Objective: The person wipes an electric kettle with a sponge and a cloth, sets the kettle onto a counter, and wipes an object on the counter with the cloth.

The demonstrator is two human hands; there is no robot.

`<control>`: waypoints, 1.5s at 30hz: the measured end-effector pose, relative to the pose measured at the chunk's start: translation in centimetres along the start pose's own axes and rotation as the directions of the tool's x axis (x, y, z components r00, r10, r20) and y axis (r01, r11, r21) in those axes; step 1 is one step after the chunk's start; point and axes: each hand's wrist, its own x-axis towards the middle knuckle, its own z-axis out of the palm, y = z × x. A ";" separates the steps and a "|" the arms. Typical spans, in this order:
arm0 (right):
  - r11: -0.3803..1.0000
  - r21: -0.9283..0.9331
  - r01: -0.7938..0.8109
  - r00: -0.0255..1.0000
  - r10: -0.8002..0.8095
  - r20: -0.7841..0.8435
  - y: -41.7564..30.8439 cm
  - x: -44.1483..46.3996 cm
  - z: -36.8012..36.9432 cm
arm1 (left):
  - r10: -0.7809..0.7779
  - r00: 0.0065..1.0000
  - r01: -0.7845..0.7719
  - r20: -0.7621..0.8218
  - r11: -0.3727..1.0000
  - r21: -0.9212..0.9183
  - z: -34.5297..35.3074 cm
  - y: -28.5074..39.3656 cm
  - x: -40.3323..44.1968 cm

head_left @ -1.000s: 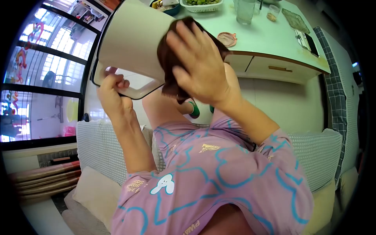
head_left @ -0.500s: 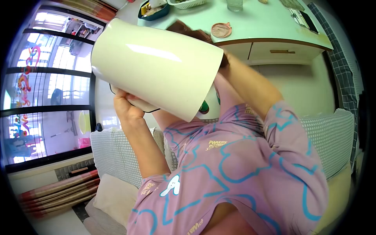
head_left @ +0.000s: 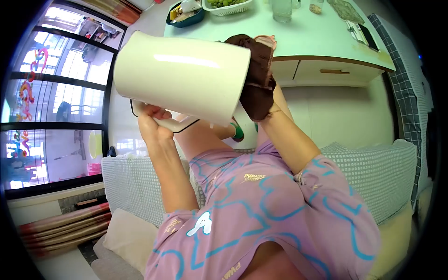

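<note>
A large cream-white pitcher-shaped vessel [head_left: 182, 70] lies tilted on its side in the air above my thighs. My left hand [head_left: 156, 114] is closed around its handle [head_left: 175, 125], on the underside. At the vessel's right end hangs a dark brown cloth [head_left: 257, 79]. The cloth and the vessel cover the fingers of my right hand [head_left: 270, 112]; only its wrist side shows, against the cloth. Whether those fingers are spread or closed is hidden.
A pale table [head_left: 312, 39] stands ahead with a white basket of green fruit [head_left: 227, 7], a dark teal bin [head_left: 187, 18], a glass [head_left: 282, 10] and a pink round item [head_left: 267, 41]. I sit on a sofa with a checked cover [head_left: 368, 172].
The vessel has swung from upright-leaning to lying sideways. My right hand, earlier spread on the cloth, has gone behind the cloth at the vessel's right end.
</note>
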 end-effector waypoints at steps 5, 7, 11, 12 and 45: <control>0.986 -0.029 0.165 0.981 -0.167 -0.101 -2.8 3.1 -0.5 | -0.015 1.000 0.014 0.005 0.999 0.048 0.6 -2.0 -0.7; 0.804 -0.409 0.432 0.894 -0.442 0.076 -5.4 3.4 -0.3 | -0.041 0.999 0.041 0.026 0.999 0.026 0.7 -2.3 -0.5; 0.553 -0.225 0.802 0.592 -0.691 0.415 -7.8 4.6 -1.1 | -0.059 0.998 0.059 0.010 0.998 0.012 0.7 -2.1 0.0; 0.459 -0.211 0.863 0.495 -0.683 0.537 -8.6 4.2 -1.1 | -0.084 0.996 0.084 -0.007 0.996 -0.009 0.9 -2.3 0.3; 0.978 -0.008 -0.210 0.978 0.210 -0.005 -1.0 -3.2 -1.2 | 0.300 0.953 -0.293 0.036 0.948 -0.127 0.6 0.1 -5.9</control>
